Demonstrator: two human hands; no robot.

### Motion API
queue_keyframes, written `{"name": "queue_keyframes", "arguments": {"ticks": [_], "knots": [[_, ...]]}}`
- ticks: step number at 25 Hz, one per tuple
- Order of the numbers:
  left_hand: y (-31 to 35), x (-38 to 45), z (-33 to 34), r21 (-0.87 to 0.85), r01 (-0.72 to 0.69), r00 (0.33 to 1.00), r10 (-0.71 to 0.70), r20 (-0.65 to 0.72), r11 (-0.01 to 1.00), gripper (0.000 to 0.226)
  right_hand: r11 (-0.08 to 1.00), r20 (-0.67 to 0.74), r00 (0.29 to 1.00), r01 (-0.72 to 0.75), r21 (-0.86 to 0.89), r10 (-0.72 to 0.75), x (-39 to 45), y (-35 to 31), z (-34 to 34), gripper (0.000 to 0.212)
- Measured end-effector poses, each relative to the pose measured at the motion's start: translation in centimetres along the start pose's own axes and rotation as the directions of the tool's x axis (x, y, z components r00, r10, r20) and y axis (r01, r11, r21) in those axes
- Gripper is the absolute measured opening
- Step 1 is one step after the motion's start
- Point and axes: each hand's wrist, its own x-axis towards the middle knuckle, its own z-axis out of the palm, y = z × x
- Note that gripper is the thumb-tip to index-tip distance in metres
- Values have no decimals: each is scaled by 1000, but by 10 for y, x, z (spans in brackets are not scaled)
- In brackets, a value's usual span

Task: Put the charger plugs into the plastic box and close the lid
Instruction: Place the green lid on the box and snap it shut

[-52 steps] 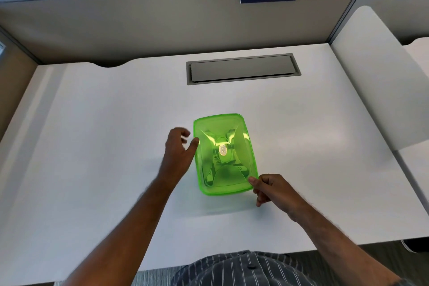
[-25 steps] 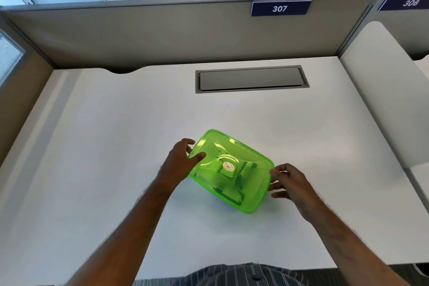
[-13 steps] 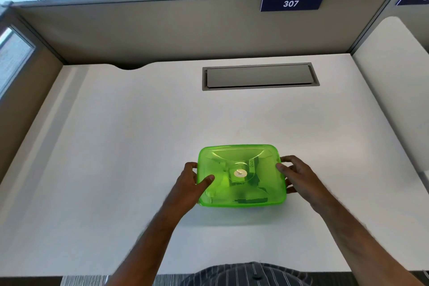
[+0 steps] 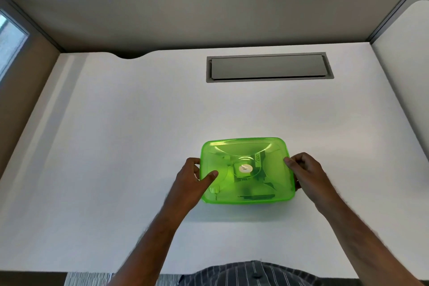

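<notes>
Left hand at the left short edge of the plastic box, thumb laid on the lid near that edge, fingers curled around the side: clamped on the box rim, not spread. Green translucent box near the front middle of the white table, long side toward the body, lid on top and apparently level. Dark shapes visible through the lid, probably the charger plugs, though too blurred by the plastic to count or to name with certainty. Right hand at the right short edge, fingers bent and pinching the rim, likewise closed on the box. Task judged near its end, with only the seating of the lid in doubt. Risks from here: uneven thumb pressure, leaving one corner of the lid unlatched while the others snap down; a plug standing high inside, propping the lid and hiding the gap beneath the tinted plastic; a hard squeeze on the thin walls, bowing the rim outward and springing the lid loose; a push on the smooth table, sliding the box toward the near edge. Far corners not pressed by either hand, hence most likely to stay raised.
</notes>
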Motion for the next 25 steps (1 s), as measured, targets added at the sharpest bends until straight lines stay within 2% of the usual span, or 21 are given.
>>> {"name": "queue_keyframes", "arguments": {"ticks": [8,21,25], "knots": [[29,54,-11,18,-61,995,62,-80,998,46,999,3,999,45,22,-45,55,-31,5,24],[89,188,-28,68,-123,981,132,-145,990,49,991,-33,991,131,15,-130,173,-93,23,21],[98,218,-30,52,-134,979,141,-151,990,43,989,-40,989,144,24,-143,199,-108,28,19]]}}
